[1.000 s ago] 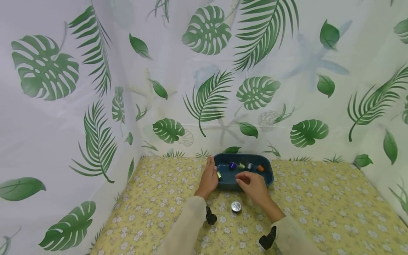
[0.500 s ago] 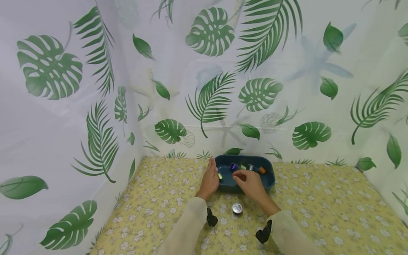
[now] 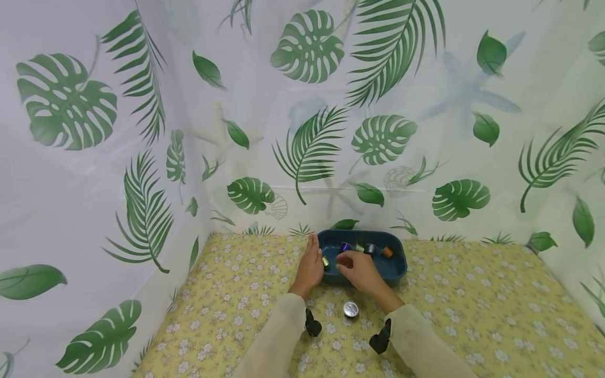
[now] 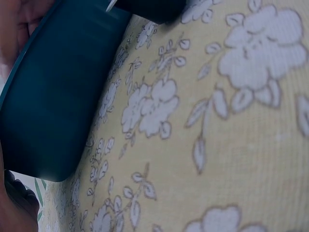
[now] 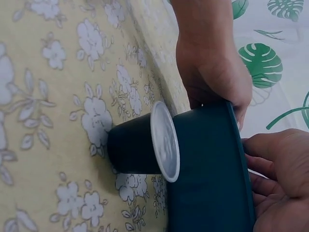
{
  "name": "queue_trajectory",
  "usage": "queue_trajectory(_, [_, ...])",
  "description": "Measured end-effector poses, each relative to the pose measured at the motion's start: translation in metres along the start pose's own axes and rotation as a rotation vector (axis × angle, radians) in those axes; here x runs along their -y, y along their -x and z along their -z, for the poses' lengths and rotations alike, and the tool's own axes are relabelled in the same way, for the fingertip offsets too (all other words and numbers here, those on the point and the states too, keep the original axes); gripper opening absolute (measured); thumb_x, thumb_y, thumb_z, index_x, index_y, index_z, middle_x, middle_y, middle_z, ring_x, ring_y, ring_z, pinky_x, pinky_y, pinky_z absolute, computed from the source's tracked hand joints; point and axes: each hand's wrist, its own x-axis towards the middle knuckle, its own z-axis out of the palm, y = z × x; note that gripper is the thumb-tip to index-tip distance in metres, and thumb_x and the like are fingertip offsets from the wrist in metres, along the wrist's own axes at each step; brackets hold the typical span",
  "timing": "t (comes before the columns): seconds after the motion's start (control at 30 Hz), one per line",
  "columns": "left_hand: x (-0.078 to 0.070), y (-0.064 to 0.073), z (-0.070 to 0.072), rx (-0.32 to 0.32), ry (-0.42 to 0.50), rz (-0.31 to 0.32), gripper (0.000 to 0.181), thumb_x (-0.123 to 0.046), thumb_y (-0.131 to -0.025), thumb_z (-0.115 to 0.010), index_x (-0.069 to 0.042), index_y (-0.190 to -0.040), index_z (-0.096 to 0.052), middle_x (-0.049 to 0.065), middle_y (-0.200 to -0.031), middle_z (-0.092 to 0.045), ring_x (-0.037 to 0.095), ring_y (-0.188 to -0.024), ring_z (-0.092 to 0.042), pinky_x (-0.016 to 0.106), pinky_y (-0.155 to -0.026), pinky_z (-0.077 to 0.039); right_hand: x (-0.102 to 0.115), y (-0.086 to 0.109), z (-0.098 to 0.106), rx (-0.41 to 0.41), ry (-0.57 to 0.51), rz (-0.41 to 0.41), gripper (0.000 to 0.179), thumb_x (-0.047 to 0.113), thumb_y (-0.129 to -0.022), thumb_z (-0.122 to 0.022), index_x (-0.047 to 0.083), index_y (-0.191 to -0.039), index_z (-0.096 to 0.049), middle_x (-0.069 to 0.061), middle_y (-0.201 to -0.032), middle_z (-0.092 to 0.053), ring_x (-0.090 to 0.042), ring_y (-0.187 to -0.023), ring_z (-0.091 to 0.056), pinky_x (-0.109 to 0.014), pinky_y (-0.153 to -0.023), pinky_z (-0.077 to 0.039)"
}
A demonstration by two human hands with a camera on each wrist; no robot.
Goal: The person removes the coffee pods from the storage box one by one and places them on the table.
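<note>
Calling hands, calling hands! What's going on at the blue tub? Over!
Left hand against left end of blue tub. Right hand over tub, grip hidden. Silver-topped capsule upright on tablecloth. Purple capsule beside right hand, maybe in the way.

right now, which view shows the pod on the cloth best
Right wrist: the pod is large and whole, dark side and silver lid both clear. Head shows it small, mostly lid; left wrist catches only part, cut by the top edge.

yellow floral tablecloth (image 3: 472, 315) | white backdrop (image 3: 416, 210) behind, green leaf print
</note>
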Motion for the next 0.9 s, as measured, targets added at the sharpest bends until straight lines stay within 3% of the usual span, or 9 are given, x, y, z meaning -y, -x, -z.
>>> queue_trajectory(0.4, [0.001,0.002,0.001,0.015,0.033,-0.019,0.054,-0.015,-0.113,-0.029,-0.001,-0.162,-0.012,0.018,-0.169,-0.005,0.032,-0.153,-0.019,0.051,-0.120,-0.025,-0.003,-0.017,-0.009,-0.014,0.034,0.017,0.023,0.013,-0.097,-0.070,-0.003,-0.113,-0.072,-0.014,-0.105,-0.073,-0.031,-0.095,-0.070,-0.048,-0.084,-0.056])
queue_trajectory(0.9, [0.004,-0.001,-0.001,0.002,0.033,-0.025,0.052,-0.012,-0.112,-0.029,0.004,-0.160,-0.017,0.020,-0.168,-0.008,0.035,-0.152,-0.023,0.053,-0.118,-0.028,-0.011,-0.038,-0.016,0.116,0.061,-0.050,0.027,0.011,-0.095,-0.072,-0.006,-0.116,-0.071,-0.016,-0.105,-0.073,-0.031,-0.096,-0.070,-0.045,-0.082,-0.058])
